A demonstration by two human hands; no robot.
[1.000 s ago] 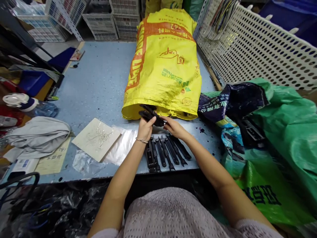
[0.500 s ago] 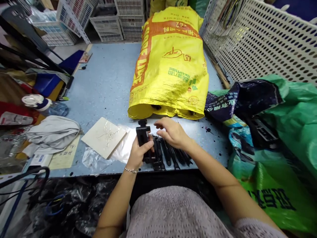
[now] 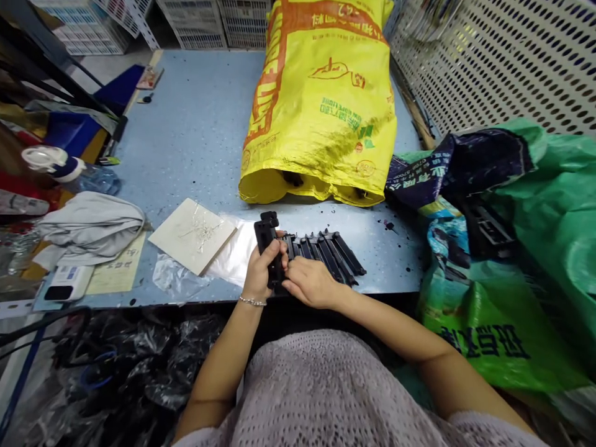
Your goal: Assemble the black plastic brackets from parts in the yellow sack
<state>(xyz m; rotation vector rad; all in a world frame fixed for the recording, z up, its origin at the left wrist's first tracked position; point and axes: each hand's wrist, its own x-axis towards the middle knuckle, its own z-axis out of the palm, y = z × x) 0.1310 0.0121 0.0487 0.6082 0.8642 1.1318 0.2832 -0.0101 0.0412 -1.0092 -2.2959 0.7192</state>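
Observation:
My left hand [image 3: 261,271] is wrapped round a black plastic clamp-like part [image 3: 266,234], held upright at the front edge of the table. Against the lower right side of that part, my right hand [image 3: 308,281] is closed with its fingers curled; they hide whatever they pinch. Just beyond the right hand lies a row of several slim black plastic parts [image 3: 328,251], side by side on the table. To the left, a square cream board [image 3: 189,239] with tiny light bits on it rests partly over clear plastic film [image 3: 235,254].
A large yellow woven sack [image 3: 321,136] lies on the blue table [image 3: 195,124], its open mouth towards me. Green bags [image 3: 484,323] crowd the right side. At left are a grey cloth [image 3: 95,226], a water bottle [image 3: 95,177] and a white box [image 3: 69,282].
My right hand has come down and left from above the row of parts to the black part in my left hand. Its fingers have closed. The view has tilted slightly downward.

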